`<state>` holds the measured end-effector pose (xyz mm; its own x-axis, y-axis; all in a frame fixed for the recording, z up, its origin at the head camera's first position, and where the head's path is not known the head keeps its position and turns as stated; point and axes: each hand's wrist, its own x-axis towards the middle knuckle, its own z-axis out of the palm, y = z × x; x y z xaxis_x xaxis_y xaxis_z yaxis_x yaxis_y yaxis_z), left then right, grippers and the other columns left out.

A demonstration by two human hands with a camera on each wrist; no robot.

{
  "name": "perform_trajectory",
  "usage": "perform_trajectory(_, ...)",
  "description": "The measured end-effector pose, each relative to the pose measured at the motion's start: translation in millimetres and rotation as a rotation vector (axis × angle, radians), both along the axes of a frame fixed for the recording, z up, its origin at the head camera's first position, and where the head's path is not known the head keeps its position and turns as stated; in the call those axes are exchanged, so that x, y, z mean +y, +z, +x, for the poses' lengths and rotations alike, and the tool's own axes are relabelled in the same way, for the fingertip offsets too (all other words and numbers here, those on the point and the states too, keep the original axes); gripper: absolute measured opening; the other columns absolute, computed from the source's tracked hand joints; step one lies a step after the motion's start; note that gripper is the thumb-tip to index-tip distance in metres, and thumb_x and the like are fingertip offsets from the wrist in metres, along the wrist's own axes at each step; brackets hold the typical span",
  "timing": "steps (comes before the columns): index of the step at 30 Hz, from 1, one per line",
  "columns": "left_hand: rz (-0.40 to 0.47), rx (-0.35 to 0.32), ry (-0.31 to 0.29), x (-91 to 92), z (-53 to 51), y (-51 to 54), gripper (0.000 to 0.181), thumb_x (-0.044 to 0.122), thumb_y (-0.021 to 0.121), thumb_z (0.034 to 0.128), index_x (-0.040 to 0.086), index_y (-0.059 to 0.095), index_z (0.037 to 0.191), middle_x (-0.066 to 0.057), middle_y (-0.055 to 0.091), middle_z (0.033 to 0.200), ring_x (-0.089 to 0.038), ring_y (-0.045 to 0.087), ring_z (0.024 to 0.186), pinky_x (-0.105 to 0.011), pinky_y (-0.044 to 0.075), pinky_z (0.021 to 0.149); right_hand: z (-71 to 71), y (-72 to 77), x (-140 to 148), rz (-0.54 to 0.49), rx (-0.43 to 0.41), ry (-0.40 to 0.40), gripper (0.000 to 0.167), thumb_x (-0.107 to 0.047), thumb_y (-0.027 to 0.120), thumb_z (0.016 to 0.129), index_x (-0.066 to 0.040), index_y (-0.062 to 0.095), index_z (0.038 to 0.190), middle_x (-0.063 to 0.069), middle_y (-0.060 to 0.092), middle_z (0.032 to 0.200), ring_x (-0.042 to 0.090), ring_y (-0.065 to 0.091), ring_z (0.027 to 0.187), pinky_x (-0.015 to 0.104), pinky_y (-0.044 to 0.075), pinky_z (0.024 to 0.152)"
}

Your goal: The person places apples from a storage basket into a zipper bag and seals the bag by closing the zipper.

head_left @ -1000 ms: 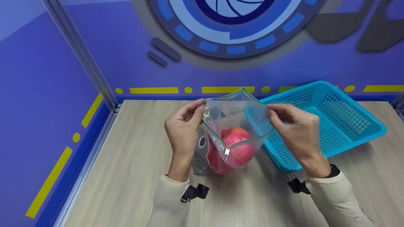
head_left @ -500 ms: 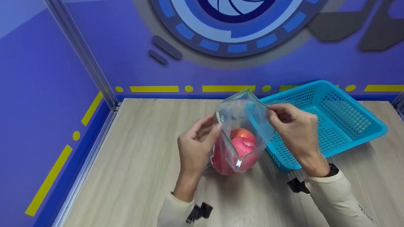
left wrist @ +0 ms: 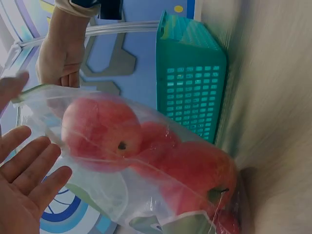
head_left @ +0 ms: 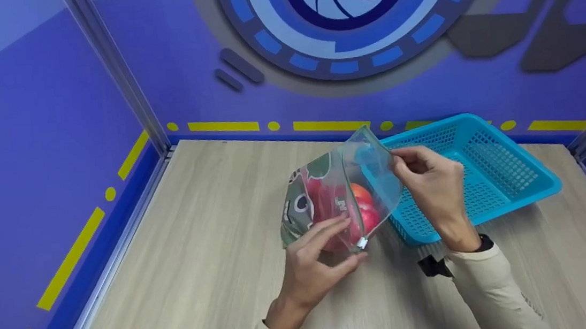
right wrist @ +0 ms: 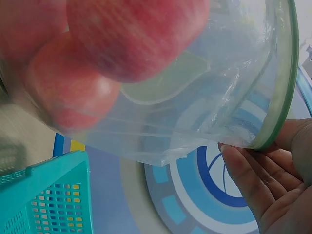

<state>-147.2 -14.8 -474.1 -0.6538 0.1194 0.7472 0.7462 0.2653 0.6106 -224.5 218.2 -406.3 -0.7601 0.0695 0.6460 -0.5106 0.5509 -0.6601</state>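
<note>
A clear zip bag (head_left: 333, 160) with green print stands on the table, its mouth parted and a white slider (head_left: 362, 243) at the near corner. Several red apples (left wrist: 102, 134) lie inside; they also show through the film as apples (right wrist: 131, 39) in the right wrist view. My right hand (head_left: 432, 188) pinches the bag's rim at the right corner. My left hand (head_left: 311, 267) is beside the slider, thumb and fingers apart. In the left wrist view its fingers (left wrist: 41, 173) are spread, holding nothing; whether a fingertip touches the film I cannot tell.
A turquoise perforated basket (head_left: 545, 186) stands right of the bag, partly behind my right hand. The wooden table (head_left: 186, 282) is bounded by a blue printed wall (head_left: 183, 89) at the back and a panel at the left.
My left hand has let go of the bag's left rim and moved down to the near corner by the slider. The bag's left side has sprung back, showing its print. The right hand keeps its pinch.
</note>
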Motion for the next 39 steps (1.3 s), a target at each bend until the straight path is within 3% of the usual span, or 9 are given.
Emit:
perform_trajectory(3, 0.014, 0.066, 0.037, 0.9, -0.9, 0.2, 0.039, -0.004, 0.086, 0.0789, 0.005, 0.080, 0.116, -0.006, 0.078, 0.117, -0.014, 0.075, 0.099, -0.026, 0.063, 0.074, 0.0, 0.5, 1, -0.011, -0.004, 0.008, 0.012, 0.000, 0.075, 0.097, 0.000, 0.081, 0.107, 0.006, 0.079, 0.089, 0.003, 0.072, 0.073, 0.013, 0.057, 0.068)
perform_trajectory(7, 0.028, 0.107, 0.049, -2.4, -3.4, 1.6, 0.033, -0.013, 0.080, 0.0795, 0.004, 0.082, 0.107, -0.005, 0.080, 0.107, -0.013, 0.075, 0.083, -0.022, 0.061, 0.067, 1.6, 2.5, 4, -0.027, -0.040, 0.027, 0.012, -0.002, 0.075, 0.098, -0.001, 0.081, 0.107, 0.007, 0.079, 0.092, 0.003, 0.073, 0.077, 0.014, 0.058, 0.071)
perform_trajectory(11, 0.048, 0.069, 0.067, -11.4, -9.0, 1.1, 0.029, -0.013, 0.081, 0.0824, 0.005, 0.083, 0.105, -0.003, 0.081, 0.100, -0.011, 0.069, 0.071, -0.019, 0.057, 0.060, 4.0, 4.4, 11, -0.047, -0.123, 0.067, 0.011, -0.006, 0.075, 0.099, -0.002, 0.081, 0.107, 0.007, 0.079, 0.092, 0.006, 0.074, 0.078, 0.016, 0.059, 0.072)
perform_trajectory(16, 0.080, 0.000, 0.086, -25.0, -18.6, 0.0, 0.024, -0.011, 0.082, 0.0843, 0.004, 0.083, 0.103, -0.003, 0.080, 0.096, -0.011, 0.071, 0.075, -0.023, 0.059, 0.063, 5.6, 6.2, 20, -0.043, -0.258, 0.164, 0.016, -0.010, 0.075, 0.101, 0.000, 0.078, 0.112, 0.010, 0.078, 0.093, 0.012, 0.077, 0.081, 0.022, 0.062, 0.074)
perform_trajectory(22, 0.099, -0.087, -0.023, -37.0, -22.4, -1.2, 0.020, -0.009, 0.081, 0.0875, 0.004, 0.083, 0.103, 0.000, 0.080, 0.096, -0.011, 0.072, 0.076, -0.024, 0.061, 0.066, -0.2, 8.7, 31, -0.020, -0.320, 0.255, 0.022, -0.013, 0.069, 0.105, 0.002, 0.075, 0.120, 0.013, 0.078, 0.103, 0.016, 0.078, 0.088, 0.027, 0.063, 0.078)
perform_trajectory(27, 0.107, -0.136, -0.117, -39.0, -20.8, -3.7, 0.022, -0.011, 0.079, 0.0884, 0.003, 0.083, 0.104, -0.003, 0.081, 0.099, -0.011, 0.075, 0.085, -0.029, 0.064, 0.074, -17.8, 6.5, 36, -0.018, -0.302, 0.356, 0.028, -0.009, 0.055, 0.112, 0.002, 0.069, 0.134, 0.016, 0.073, 0.127, 0.018, 0.073, 0.112, 0.024, 0.058, 0.092)
perform_trajectory(30, 0.110, -0.165, -0.159, -38.3, -19.5, -4.0, 0.019, -0.010, 0.077, 0.0906, 0.001, 0.082, 0.105, -0.005, 0.081, 0.100, -0.012, 0.076, 0.090, -0.031, 0.064, 0.078, -28.2, 3.2, 35, 0.029, -0.296, 0.429, 0.034, -0.001, 0.053, 0.110, -0.002, 0.065, 0.143, 0.014, 0.068, 0.139, 0.024, 0.066, 0.126, 0.022, 0.054, 0.099)
perform_trajectory(34, 0.118, -0.173, -0.147, -38.8, -19.3, -3.9, 0.017, -0.009, 0.078, 0.0905, 0.002, 0.083, 0.104, -0.004, 0.081, 0.100, -0.013, 0.076, 0.090, -0.032, 0.064, 0.078, -37.7, -1.0, 32, 0.088, -0.287, 0.476, 0.046, 0.008, 0.058, 0.106, -0.009, 0.063, 0.148, 0.009, 0.065, 0.145, 0.022, 0.063, 0.131, 0.021, 0.052, 0.102)
perform_trajectory(39, 0.120, -0.187, -0.122, -40.7, -20.4, -3.4, 0.022, -0.011, 0.078, 0.0895, 0.003, 0.083, 0.105, -0.002, 0.081, 0.101, -0.010, 0.074, 0.089, -0.032, 0.064, 0.077, -47.4, -4.3, 30, 0.075, -0.254, 0.480, 0.044, 0.009, 0.060, 0.104, -0.009, 0.068, 0.142, 0.007, 0.067, 0.142, 0.013, 0.063, 0.128, 0.021, 0.053, 0.100)
